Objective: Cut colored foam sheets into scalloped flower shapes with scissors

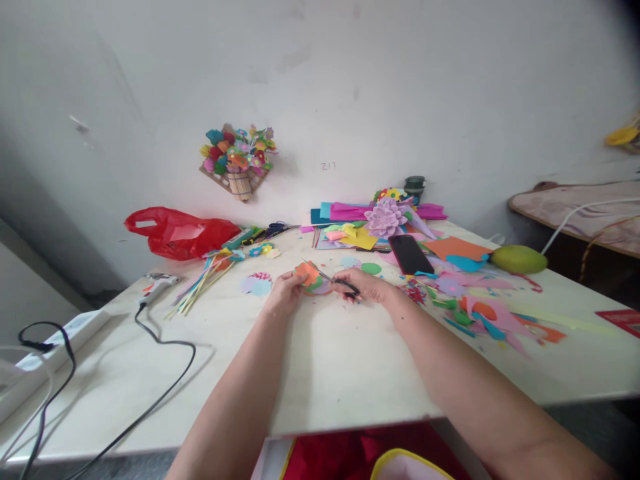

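A: Largest first, from where you stand?
B: Pale tabletop [330, 373], coloured scraps [487, 313] strewn over its right side. Next, red plastic bag [183, 233], slumped toward the far left.
A: Smaller?
B: Lilac flower [385, 217], far side, right of centre. Dark phone [411, 255] lying just on the near side of it.
A: And the hands?
B: Near mid-tabletop, close together. Right hand [367, 285] closed round the handles of black-handled scissors [349, 291]. Left hand [286, 293] pinching an orange piece [306, 271].
A: That piece, exactly where?
B: Between the hands, at the left fingertips. Scissor blades beside its right part; contact, cannot tell.
A: Smallest noted?
B: Green disc [371, 269], just beyond the right hand.
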The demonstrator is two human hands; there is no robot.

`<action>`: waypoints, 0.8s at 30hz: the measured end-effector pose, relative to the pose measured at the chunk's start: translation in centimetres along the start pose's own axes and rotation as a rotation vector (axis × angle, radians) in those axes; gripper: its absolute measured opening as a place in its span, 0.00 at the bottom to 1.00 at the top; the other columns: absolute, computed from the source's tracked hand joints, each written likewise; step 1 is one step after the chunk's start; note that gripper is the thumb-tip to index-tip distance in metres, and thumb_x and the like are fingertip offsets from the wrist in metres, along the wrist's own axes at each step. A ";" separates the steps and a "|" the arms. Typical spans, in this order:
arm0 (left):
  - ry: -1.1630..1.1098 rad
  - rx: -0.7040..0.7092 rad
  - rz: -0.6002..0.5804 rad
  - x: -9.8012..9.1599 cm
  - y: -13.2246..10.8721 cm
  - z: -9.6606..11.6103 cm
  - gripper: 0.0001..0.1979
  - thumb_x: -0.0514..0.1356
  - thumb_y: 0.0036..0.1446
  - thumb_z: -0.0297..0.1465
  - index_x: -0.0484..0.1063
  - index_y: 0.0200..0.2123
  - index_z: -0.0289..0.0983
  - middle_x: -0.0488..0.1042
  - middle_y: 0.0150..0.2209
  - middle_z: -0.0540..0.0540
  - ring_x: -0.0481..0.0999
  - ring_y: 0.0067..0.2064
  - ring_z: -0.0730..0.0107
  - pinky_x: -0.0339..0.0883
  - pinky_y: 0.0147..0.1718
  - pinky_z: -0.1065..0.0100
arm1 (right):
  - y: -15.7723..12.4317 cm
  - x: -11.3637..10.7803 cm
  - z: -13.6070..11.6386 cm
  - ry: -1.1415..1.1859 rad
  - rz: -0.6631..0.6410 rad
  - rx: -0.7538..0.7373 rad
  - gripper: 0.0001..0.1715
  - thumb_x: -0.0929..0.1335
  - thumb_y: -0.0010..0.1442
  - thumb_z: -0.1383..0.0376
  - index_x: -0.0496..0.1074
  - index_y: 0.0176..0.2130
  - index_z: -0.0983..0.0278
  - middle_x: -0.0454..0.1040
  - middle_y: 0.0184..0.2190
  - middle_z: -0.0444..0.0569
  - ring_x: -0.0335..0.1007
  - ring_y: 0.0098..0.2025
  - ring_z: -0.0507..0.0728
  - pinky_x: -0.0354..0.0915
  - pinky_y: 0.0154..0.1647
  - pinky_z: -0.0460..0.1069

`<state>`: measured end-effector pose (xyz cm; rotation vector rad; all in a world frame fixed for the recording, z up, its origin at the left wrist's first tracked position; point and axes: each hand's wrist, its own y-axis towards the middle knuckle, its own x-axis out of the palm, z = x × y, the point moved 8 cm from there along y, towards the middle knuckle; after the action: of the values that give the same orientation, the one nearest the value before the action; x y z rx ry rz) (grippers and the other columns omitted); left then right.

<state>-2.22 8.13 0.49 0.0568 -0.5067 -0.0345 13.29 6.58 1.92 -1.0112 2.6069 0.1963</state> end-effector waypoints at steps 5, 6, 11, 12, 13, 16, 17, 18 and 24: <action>0.000 -0.024 -0.031 0.1 -0.1 0.1 0.08 0.66 0.37 0.20 0.77 0.27 0.30 0.80 0.30 0.43 0.77 0.30 0.68 0.73 0.34 0.69 | 0.1 0.1 0.3 0.002 -0.026 -0.001 0.16 0.66 0.54 0.55 0.64 0.26 0.65 0.68 0.17 0.42 0.59 0.14 0.45 0.47 0.12 0.41; 0.003 -0.029 -0.030 0.1 -0.1 0.1 0.08 0.66 0.37 0.20 0.77 0.27 0.30 0.80 0.30 0.43 0.77 0.30 0.68 0.73 0.34 0.69 | 0.2 0.1 0.4 0.006 -0.032 -0.002 0.16 0.66 0.54 0.55 0.64 0.26 0.65 0.68 0.17 0.42 0.59 0.14 0.45 0.47 0.12 0.41; 0.020 -0.040 -0.030 -0.1 -0.1 0.2 0.09 0.66 0.37 0.20 0.78 0.27 0.29 0.80 0.29 0.42 0.77 0.30 0.68 0.72 0.32 0.70 | 0.4 0.0 0.8 0.025 -0.046 0.020 0.17 0.66 0.53 0.54 0.66 0.27 0.66 0.68 0.17 0.42 0.59 0.14 0.45 0.47 0.12 0.41; 0.021 -0.040 -0.036 0.0 -0.1 0.2 0.09 0.66 0.37 0.21 0.78 0.27 0.29 0.80 0.30 0.41 0.77 0.30 0.68 0.72 0.32 0.70 | 0.4 0.0 0.9 0.026 -0.046 0.030 0.17 0.66 0.53 0.54 0.66 0.27 0.66 0.68 0.17 0.42 0.59 0.14 0.45 0.47 0.12 0.41; 0.023 -0.039 -0.041 0.0 -0.1 0.2 0.09 0.66 0.37 0.21 0.78 0.28 0.29 0.80 0.30 0.41 0.77 0.30 0.68 0.71 0.33 0.71 | 0.4 0.0 1.0 0.025 -0.046 0.037 0.17 0.66 0.53 0.54 0.67 0.27 0.66 0.68 0.17 0.42 0.59 0.14 0.45 0.47 0.12 0.41; 0.025 -0.040 -0.053 0.0 -0.2 0.2 0.10 0.66 0.37 0.21 0.79 0.29 0.29 0.80 0.31 0.40 0.77 0.31 0.68 0.71 0.33 0.71 | 0.4 0.0 1.0 0.023 -0.044 0.039 0.15 0.67 0.53 0.55 0.67 0.28 0.66 0.69 0.17 0.42 0.59 0.14 0.45 0.48 0.12 0.41; 0.025 -0.040 -0.056 0.0 -0.2 0.2 0.10 0.65 0.37 0.21 0.79 0.29 0.29 0.80 0.32 0.40 0.77 0.31 0.68 0.71 0.33 0.70 | 0.4 0.0 0.9 0.026 -0.044 0.038 0.15 0.67 0.53 0.55 0.67 0.28 0.66 0.68 0.17 0.41 0.59 0.14 0.45 0.48 0.12 0.41; 0.027 -0.040 -0.057 0.0 -0.2 0.2 0.10 0.65 0.38 0.21 0.79 0.30 0.29 0.80 0.32 0.40 0.78 0.31 0.67 0.71 0.34 0.70 | 0.3 0.0 0.9 0.031 -0.046 0.040 0.14 0.67 0.53 0.56 0.67 0.28 0.66 0.68 0.17 0.41 0.59 0.14 0.45 0.48 0.13 0.41; 0.040 -0.038 -0.054 -0.1 -0.1 0.2 0.09 0.65 0.38 0.21 0.79 0.28 0.30 0.80 0.31 0.41 0.77 0.31 0.68 0.72 0.33 0.70 | 0.3 0.2 0.9 0.066 -0.063 0.050 0.13 0.67 0.52 0.58 0.68 0.27 0.66 0.67 0.16 0.41 0.58 0.14 0.45 0.50 0.14 0.41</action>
<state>-2.42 7.98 0.63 0.0335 -0.4640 -0.0957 13.18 6.92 1.02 -1.0985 2.6199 0.0838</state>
